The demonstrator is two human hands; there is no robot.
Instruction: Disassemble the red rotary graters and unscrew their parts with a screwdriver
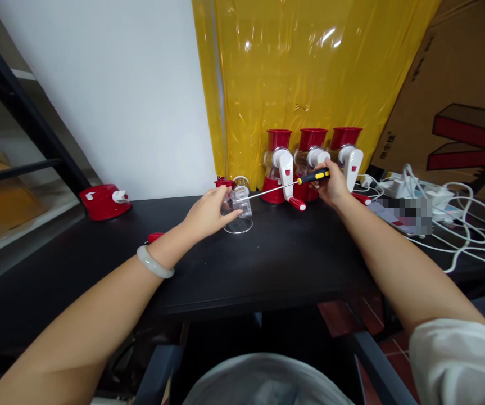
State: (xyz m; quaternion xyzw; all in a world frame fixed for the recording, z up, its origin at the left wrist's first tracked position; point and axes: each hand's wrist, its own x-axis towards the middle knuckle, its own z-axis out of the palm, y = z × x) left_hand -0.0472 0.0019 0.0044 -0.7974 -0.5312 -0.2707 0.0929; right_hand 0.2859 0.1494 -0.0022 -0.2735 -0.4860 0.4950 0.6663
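Observation:
My left hand is closed around a clear plastic grater body, whose round transparent rim is at or just above the black tabletop. In my right hand is a screwdriver with a black and yellow handle. Its long metal shaft points left, and the tip meets or lies in front of the clear body; which, I cannot tell. Behind my left fingers a small red part and a metal grater drum show in part.
Several red and white rotary graters, one of them a hand-crank grater, stand along the yellow-wrapped backing. A red suction base sits at the left. White cables and a phone lie at the right. A large cardboard box leans behind.

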